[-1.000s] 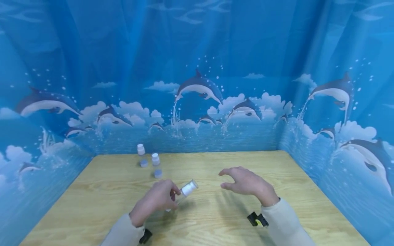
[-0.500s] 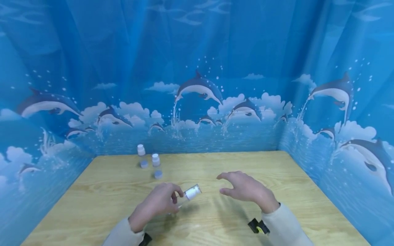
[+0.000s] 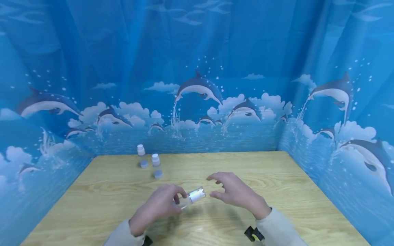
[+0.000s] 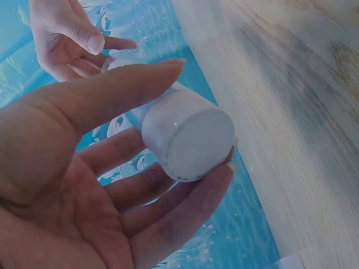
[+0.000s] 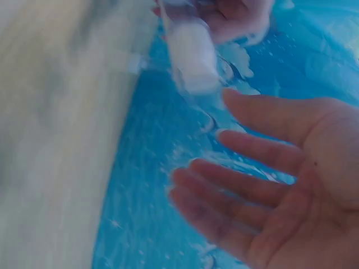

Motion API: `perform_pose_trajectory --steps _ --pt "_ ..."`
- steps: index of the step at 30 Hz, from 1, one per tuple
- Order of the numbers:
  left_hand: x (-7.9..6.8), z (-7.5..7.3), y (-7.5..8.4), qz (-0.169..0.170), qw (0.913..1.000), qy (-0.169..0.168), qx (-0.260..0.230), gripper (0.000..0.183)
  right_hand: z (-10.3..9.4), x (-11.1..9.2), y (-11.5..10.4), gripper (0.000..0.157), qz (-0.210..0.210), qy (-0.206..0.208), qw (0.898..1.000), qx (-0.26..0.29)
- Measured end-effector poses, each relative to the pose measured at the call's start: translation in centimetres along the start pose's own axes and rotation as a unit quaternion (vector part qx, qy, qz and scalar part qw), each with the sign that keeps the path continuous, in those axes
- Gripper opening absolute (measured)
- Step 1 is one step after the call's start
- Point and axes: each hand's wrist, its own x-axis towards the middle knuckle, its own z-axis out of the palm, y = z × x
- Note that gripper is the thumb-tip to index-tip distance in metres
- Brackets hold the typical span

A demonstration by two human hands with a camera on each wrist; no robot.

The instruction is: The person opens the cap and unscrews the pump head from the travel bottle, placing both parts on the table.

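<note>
Aslant, bottle [image 3: 194, 195] in left grip [image 3: 161, 201].

In the head view, the left hand [image 3: 161, 202] at seven o'clock hides one end of a clear-and-white cylindrical bottle [image 3: 197, 194]. Cream fabric sleeves [image 3: 278, 228] run off the bottom edge. In the left wrist view, dark marks [image 4: 182, 178] at six o'clock are illegible; a white rounded object [image 4: 291, 262] is cut off at five. The right wrist view blurs the bottle.

no readable text, brands, numbers or signs
</note>
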Motion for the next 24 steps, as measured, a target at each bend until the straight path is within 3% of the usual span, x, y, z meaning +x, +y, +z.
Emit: perform_pose_trajectory --steps 6,17,24 --pt "0.2 0.2 0.0 0.024 0.9997 -0.006 0.002 0.041 1.6 0.6 -0.2 0.042 -0.05 0.017 0.999 0.011" --pt "0.4 0.5 0.3 0.029 0.9992 -0.022 -0.014 0.04 2.3 1.0 -0.4 0.039 -0.047 -0.038 0.996 0.059" --pt "0.6 0.5 0.4 0.032 0.9984 -0.043 -0.018 0.038 2.5 1.0 -0.4 0.031 -0.046 -0.052 0.995 0.075"
